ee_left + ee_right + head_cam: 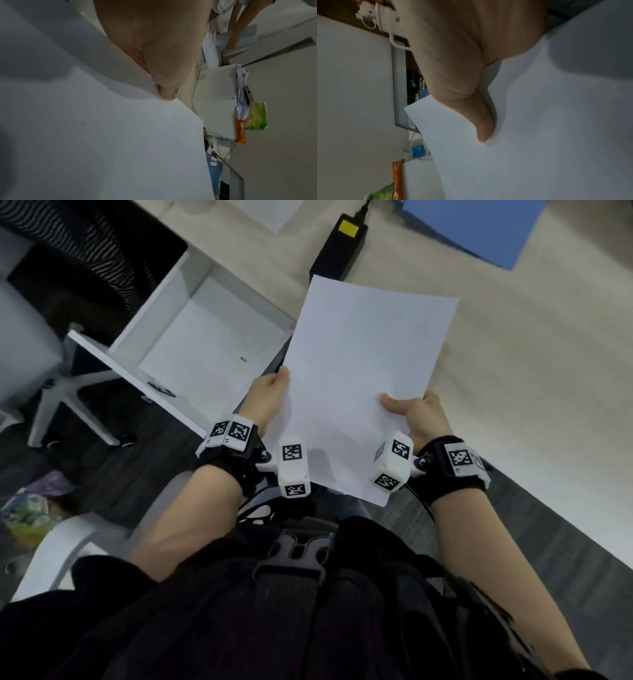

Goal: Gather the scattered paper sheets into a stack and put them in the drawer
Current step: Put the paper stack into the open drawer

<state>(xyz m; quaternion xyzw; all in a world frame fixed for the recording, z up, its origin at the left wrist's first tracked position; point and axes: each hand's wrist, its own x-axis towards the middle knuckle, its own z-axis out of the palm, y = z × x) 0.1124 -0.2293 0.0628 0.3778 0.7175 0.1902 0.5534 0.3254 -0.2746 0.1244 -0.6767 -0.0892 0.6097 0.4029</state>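
Note:
A stack of white paper sheets [356, 378] is held up between both hands above the desk edge. My left hand [270, 395] grips its left edge, the thumb [164, 86] on top and the fingers hidden beneath. My right hand [411, 412] pinches the right edge, with its thumb [481, 121] pressed flat on the top sheet [539, 135]. To the left, the white drawer [205, 337] stands pulled open, a small dark speck on its floor. The sheets [102, 135] fill most of the left wrist view.
A black power adapter [339, 244] with a yellow label lies on the beige desk [531, 371] beyond the stack. A blue sheet [479, 227] is at the far right. An office chair base [68, 395] stands left of the drawer. Snack packets [248, 108] lie on the desk.

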